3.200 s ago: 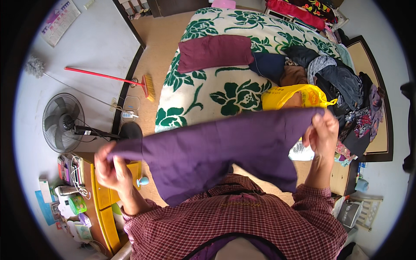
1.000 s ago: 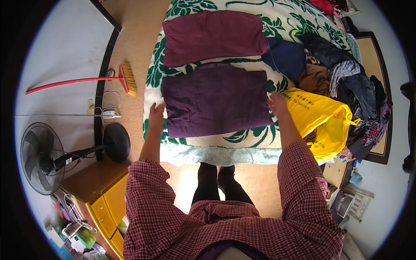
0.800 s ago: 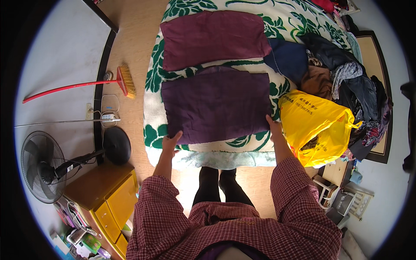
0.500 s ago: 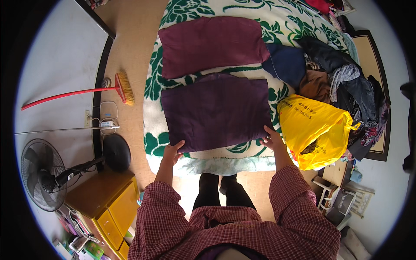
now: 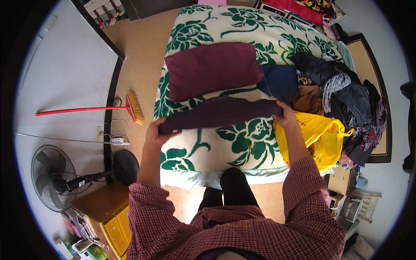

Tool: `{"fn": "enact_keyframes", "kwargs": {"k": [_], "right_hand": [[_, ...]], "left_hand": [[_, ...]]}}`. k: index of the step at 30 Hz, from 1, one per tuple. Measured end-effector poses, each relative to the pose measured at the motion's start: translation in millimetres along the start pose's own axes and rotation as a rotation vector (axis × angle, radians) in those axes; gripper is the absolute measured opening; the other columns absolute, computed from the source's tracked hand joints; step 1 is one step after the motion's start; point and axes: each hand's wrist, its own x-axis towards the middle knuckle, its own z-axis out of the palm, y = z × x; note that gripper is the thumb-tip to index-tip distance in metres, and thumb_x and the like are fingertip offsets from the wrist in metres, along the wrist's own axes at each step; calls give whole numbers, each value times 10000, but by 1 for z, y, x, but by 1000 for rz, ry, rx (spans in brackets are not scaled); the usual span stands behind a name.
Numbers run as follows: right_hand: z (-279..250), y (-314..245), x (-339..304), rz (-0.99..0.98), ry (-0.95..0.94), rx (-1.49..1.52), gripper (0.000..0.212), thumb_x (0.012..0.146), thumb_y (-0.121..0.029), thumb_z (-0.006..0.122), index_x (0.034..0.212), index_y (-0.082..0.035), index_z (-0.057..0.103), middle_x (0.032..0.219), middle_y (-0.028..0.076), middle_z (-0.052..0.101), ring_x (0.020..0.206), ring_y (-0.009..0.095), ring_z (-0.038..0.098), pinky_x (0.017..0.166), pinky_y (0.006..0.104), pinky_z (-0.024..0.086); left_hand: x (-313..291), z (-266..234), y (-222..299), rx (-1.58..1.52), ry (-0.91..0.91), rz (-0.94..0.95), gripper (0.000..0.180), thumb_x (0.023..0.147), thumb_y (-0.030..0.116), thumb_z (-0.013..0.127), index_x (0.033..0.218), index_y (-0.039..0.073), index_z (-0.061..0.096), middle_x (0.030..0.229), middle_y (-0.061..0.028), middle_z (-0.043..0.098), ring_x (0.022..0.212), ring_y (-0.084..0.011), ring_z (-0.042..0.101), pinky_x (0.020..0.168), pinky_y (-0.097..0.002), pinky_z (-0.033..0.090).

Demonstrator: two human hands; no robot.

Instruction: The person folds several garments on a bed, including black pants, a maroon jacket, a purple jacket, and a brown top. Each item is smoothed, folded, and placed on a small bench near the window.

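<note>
The bed is before me; over its near part, folded into a band, stretches the dark purple garment. It should handle light, soft and floppy, best taken by both ends, where my left hand and right hand grip it.

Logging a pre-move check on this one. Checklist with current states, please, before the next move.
1. Left hand on the dark purple cloth: ok, gripping its left end.
2. Right hand on the cloth: ok, gripping its right end.
3. Dark purple cloth spread out: not ok, it shows as a narrow band between the hands.
4. Gap to the maroon cloth: ok, patterned blanket shows between them.
5. Right forearm clear of the yellow bag: cannot tell, they overlap in view.
6. Layers lined up underneath: cannot tell, hidden.
</note>
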Motion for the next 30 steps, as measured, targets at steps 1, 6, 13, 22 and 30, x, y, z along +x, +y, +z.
{"fn": "enact_keyframes", "kwargs": {"k": [1,6,13,22,30], "right_hand": [[19,-18,8,21,-59,78,250,846,-91,641,1092,-68,604,1092,91,606,953,269,604,850,445,483],[116,-104,34,-120,-252,71,233,882,-82,589,1109,-40,554,1097,116,588,955,298,607,696,452,569],[217,-204,43,-254,-451,178,190,895,-61,579,1067,6,535,1030,126,591,897,289,623,739,441,576],[178,-107,173,-314,-416,113,290,843,-57,656,1117,-25,567,1069,110,632,911,261,642,709,392,566],[121,15,255,-151,-66,-133,412,857,-121,662,1220,-34,488,1103,121,595,870,313,625,648,437,546]], "left_hand": [[7,22,18,17,1,30,360,871,156,518,1195,4,483,1175,-216,528,1052,-416,520,915,-713,371],[36,130,110,108,-96,117,328,879,178,520,1134,-21,468,1129,-241,507,995,-447,507,884,-727,372],[34,228,178,143,-186,487,282,862,130,595,1099,3,509,1115,-173,559,974,-307,564,943,-630,413],[167,124,120,286,-176,471,476,852,187,654,1266,27,480,1206,-124,561,1078,-278,555,913,-432,470],[265,14,36,172,480,302,157,825,38,663,934,18,552,874,-94,591,718,-249,592,600,-394,523]]}}
